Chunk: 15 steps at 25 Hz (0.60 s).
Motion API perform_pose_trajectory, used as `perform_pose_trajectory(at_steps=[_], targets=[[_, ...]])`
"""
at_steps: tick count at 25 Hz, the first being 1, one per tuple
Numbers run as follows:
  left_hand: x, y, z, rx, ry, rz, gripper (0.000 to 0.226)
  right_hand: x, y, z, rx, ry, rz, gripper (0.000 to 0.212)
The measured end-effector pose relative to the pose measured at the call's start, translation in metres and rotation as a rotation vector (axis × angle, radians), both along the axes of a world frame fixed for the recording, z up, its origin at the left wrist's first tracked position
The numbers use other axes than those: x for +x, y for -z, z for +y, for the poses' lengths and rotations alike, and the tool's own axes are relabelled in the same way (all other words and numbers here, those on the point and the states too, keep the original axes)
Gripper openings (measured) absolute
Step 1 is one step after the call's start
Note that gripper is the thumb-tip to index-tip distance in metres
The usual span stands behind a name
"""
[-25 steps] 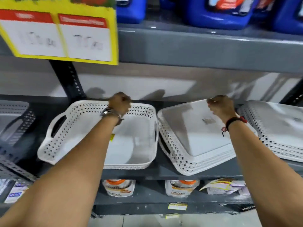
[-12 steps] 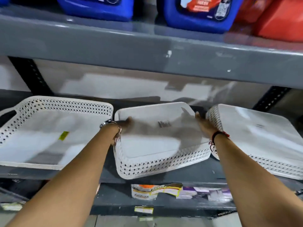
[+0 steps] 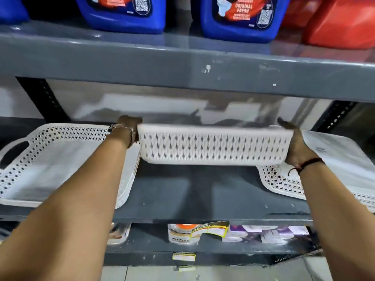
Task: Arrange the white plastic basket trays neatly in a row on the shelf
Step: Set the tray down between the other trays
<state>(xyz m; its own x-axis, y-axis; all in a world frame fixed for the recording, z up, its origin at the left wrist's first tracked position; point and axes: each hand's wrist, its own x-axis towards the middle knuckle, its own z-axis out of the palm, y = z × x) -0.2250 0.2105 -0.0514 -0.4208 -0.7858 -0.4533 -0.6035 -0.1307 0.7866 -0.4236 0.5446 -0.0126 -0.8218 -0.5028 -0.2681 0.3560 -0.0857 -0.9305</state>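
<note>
Middle basket tray (image 3: 213,147): white, perforated wall, lifted clear above the grey shelf (image 3: 192,193). Left tray (image 3: 40,159) lies upright. Right tray (image 3: 334,159) upside down.

A shop aisle, seen up close. Grey metal shelves (image 3: 182,63) on black perforated uprights (image 3: 336,116) hold stock in tiers. Blue jugs (image 3: 239,17) with printed labels and QR codes stand on the top tier beside red jugs (image 3: 341,23). White trays (image 3: 50,163) lie along the middle tier. Packaged goods (image 3: 182,234) fill the tier below, and small yellow-edged price tags (image 3: 184,256) are stuck to its front edge.
</note>
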Motion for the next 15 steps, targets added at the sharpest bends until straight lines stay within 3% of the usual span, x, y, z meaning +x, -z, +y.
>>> perform_pose_trajectory(at_steps=[2, 7, 12, 15], targets=[[0.004, 0.011, 0.000, 0.029, 0.063, -0.038, 0.026, 0.008, 0.018, 0.008, 0.199, -0.146, 0.027, 0.022], [0.018, -0.020, 0.043, -0.017, 0.202, -0.136, 0.034, 0.027, 0.058, 0.011, 0.662, 0.013, 0.295, 0.030], [0.019, -0.017, 0.051, -0.229, 0.380, -0.405, 0.028, 0.034, 0.084, 0.014, 0.663, 0.016, 0.378, 0.041], [0.018, -0.019, 0.059, -0.311, 0.483, -0.496, 0.021, 0.033, 0.093, 0.015, 0.764, 0.046, 0.475, 0.040]])
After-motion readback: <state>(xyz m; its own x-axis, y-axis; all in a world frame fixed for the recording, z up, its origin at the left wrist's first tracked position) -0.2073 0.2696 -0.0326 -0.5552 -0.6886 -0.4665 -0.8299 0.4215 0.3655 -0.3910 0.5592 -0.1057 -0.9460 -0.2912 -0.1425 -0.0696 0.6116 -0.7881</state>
